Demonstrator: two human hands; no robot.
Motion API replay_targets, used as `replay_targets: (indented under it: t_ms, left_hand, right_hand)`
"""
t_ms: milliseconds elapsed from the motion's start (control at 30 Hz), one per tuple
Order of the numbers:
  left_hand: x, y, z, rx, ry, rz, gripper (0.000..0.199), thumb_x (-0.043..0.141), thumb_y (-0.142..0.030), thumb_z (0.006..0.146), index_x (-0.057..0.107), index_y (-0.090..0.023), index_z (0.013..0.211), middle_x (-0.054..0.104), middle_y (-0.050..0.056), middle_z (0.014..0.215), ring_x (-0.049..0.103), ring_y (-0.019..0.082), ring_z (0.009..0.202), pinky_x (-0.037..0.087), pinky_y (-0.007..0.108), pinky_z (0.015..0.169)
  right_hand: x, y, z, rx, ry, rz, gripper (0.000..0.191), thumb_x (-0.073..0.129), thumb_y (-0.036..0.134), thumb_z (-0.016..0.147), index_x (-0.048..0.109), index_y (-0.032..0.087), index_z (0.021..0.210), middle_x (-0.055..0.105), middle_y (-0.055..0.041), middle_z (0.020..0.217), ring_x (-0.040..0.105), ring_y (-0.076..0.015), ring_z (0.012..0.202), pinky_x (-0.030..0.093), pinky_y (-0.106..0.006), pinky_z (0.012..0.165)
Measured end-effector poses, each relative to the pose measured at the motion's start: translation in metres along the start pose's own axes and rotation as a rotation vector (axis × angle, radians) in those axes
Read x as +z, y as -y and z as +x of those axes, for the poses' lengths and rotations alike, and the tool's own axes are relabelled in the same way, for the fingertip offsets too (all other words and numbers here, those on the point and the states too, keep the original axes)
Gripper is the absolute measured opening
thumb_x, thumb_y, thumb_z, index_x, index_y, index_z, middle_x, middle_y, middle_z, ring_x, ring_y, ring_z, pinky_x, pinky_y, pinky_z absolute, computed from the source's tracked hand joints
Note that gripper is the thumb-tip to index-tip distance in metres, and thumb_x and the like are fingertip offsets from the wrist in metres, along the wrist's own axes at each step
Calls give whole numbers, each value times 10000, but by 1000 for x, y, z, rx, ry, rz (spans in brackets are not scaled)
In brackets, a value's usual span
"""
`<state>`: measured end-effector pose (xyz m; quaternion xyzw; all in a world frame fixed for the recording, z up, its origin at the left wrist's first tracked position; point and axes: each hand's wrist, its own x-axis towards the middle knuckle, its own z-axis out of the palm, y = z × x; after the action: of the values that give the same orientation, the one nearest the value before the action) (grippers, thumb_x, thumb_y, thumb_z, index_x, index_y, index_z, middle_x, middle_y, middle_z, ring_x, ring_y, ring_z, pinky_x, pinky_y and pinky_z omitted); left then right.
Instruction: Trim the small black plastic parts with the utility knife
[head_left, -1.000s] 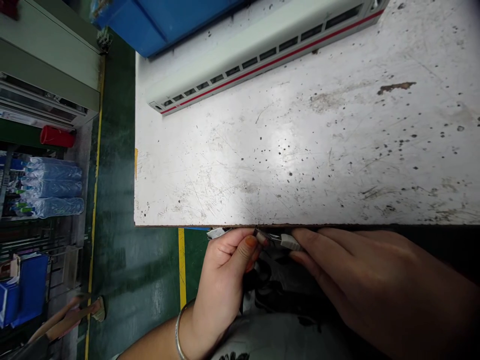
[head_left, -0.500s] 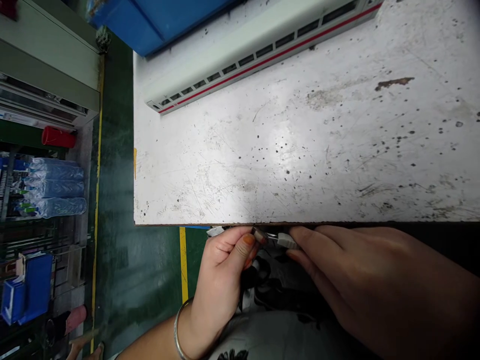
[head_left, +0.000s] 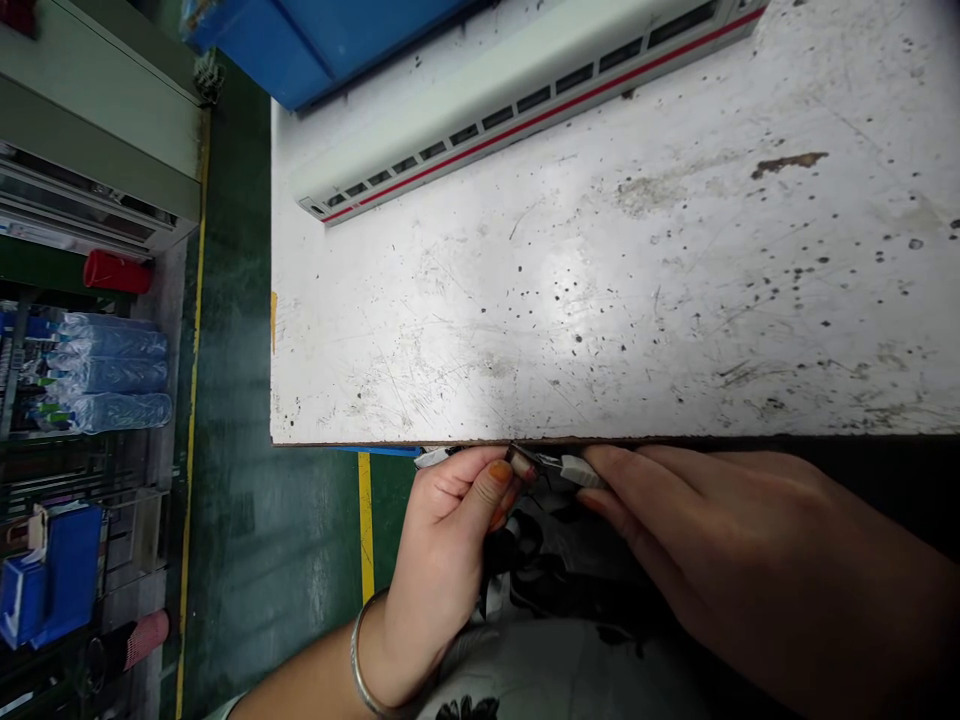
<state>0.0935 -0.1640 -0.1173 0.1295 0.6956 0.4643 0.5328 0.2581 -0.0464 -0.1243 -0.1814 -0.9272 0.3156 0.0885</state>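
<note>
My left hand (head_left: pixel 446 560) pinches a small brownish rounded part (head_left: pixel 523 463) between thumb and fingers, just below the table's front edge. A silver bangle (head_left: pixel 361 655) circles that wrist. Closed round a small tool with a pale grey handle (head_left: pixel 581 471) and a thin metal tip is my right hand (head_left: pixel 720 540). The tip points left and meets or nearly meets the small part; exact contact is too small to make out. Most of the tool's handle is hidden in my fingers. On the table lies a white model train car (head_left: pixel 480 125) with dark windows and a red stripe.
The scuffed white table (head_left: pixel 450 320) ends right above my hands. A blue bin (head_left: pixel 300 50) stands at its back left. Over the green floor (head_left: pixel 240 480), shelving at the left carries wrapped bottles (head_left: pixel 112 370) and blue boxes (head_left: pixel 71 570). A red bucket (head_left: pixel 116 271) is nearby.
The view has shifted slightly. My right hand and the tool sit a little farther right, and the small part is turned slightly. Both hands keep their hold.
</note>
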Motion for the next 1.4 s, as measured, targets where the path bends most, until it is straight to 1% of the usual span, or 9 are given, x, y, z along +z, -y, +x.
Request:
replay_targets:
  t_ms: [133,333,433,567,767,1067,1200,1300,1400]
  left_hand:
    - [0,0,0,2,-2,6,282,595,-377,928,631,-156,756,402,-22,617,298,99,595,233,262,549]
    - [-1,-1,1,14,-2,56,278,589,-390,929,692,-153,826,398,-20,610,302,104,591,240,263,549]
    - [-1,-2,1,19,5,64,284,582,-401,934,696,-163,829,385,-23,607,293,105,587,233,272,550]
    - [-1,-2,0,25,0,65,282,582,-397,936,698,-165,826,380,-24,607,291,105,589,233,274,554]
    - [-2,-1,0,27,-6,73,278,583,-389,936,693,-161,820,396,-19,610,303,104,592,236,270,554]
    - [-3,-1,1,12,-3,61,318,591,-390,929,620,-158,714,390,-21,608,308,102,598,242,265,555]
    - [-3,0,1,21,6,69,285,581,-392,937,673,-164,791,403,-23,609,317,103,595,248,265,555]
    - [-3,-1,1,27,7,76,272,579,-385,939,701,-169,830,410,-23,608,323,105,593,251,265,553]
    - [-3,-1,2,30,12,76,267,577,-375,941,707,-172,827,409,-23,606,324,106,593,251,268,554]
  right_hand:
    - [-1,1,3,-1,-45,39,291,368,148,935,653,209,913,693,-14,749,630,-203,521,438,-383,465]
    - [-4,0,1,28,102,68,246,489,77,791,619,261,889,638,10,742,602,-204,538,357,-366,465]
    - [-3,0,0,32,91,35,249,480,66,764,606,252,871,627,-6,745,595,-205,540,317,-363,456]
    - [-3,0,-1,38,79,18,281,477,44,743,603,250,886,623,-1,751,581,-191,541,309,-359,481]
    - [-3,-3,0,49,208,102,265,493,87,791,609,291,913,636,12,802,599,-210,605,280,-374,526]
    - [-4,-7,-1,65,187,114,274,443,68,800,556,292,911,631,37,802,599,-184,590,304,-376,538]
    - [-1,-3,-3,31,137,41,292,474,93,766,610,291,933,688,11,875,660,-232,657,312,-381,480]
    - [0,-1,-3,39,90,-14,328,485,94,747,634,275,977,710,6,866,677,-234,653,353,-377,443]
    - [0,3,-1,31,98,-49,299,496,120,755,658,267,959,720,-16,866,681,-254,652,380,-384,414]
